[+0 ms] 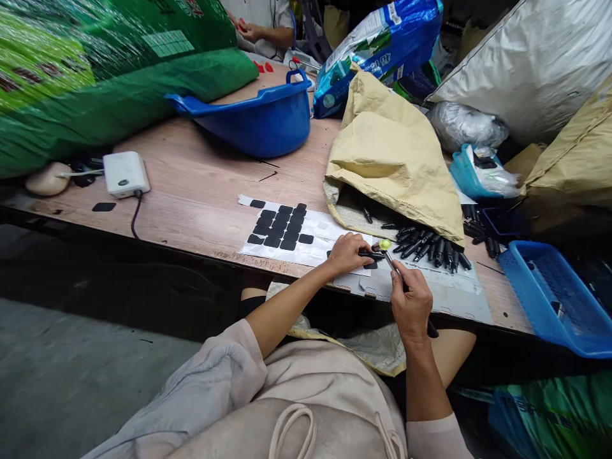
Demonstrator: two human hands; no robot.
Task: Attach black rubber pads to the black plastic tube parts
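Observation:
My left hand (pixel 347 254) is closed on a small black plastic part (pixel 371 255) at the near edge of the wooden table (pixel 191 191). My right hand (pixel 410 305) pinches a thin metal tool (pixel 391 262), its tip at a yellow-green piece (pixel 385 244) on that part. A white backing sheet (pixel 306 245) with several black rectangular stickers (pixel 281 226) lies just left of my left hand. A heap of black parts (pixel 430 245) spills from a tan paper sack (pixel 392 153) just beyond my hands.
A blue basin (pixel 261 118) stands mid-table, a white box with a cable (pixel 125 172) at the left. Green sacks (pixel 95 70) pile up at the far left. A blue tray (pixel 557 296) sits at the right. Another person's hands (pixel 251 30) work at the far end.

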